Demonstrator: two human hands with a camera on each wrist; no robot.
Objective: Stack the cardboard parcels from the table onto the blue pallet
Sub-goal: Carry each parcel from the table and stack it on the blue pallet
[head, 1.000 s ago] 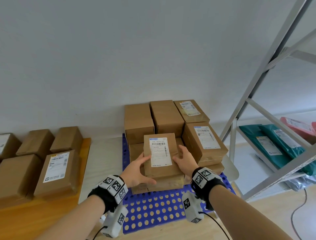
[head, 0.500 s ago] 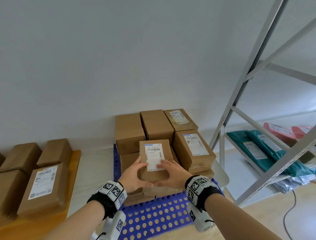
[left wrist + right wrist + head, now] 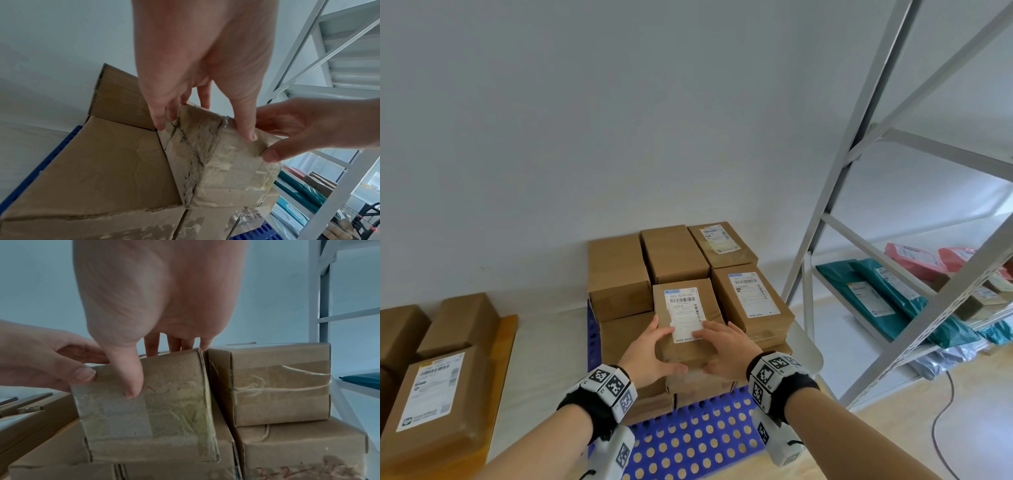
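Labelled parcel (image 3: 686, 320) at centre frame, resting on the upper layer of cartons stacked on the blue pallet (image 3: 698, 442); its right side sits just beside a neighbouring labelled carton (image 3: 753, 301). The left hand (image 3: 650, 353) and right hand (image 3: 726, 349) bracket the parcel's near end: fingers lie over the top face, thumbs press the taped front face, so both hands hold it in a light pinch across the near top edge. In the right wrist view the parcel stands slightly tilted, its lower edge on the carton beneath. Judged from its crisp edges and small bulk, the parcel is stiff and probably light; the glossy tape on the end face looks slippery, so bare cardboard on the two long sides offers the surer hold. More parcels (image 3: 431, 404) wait on the table (image 3: 505, 329) at lower left of the frame.
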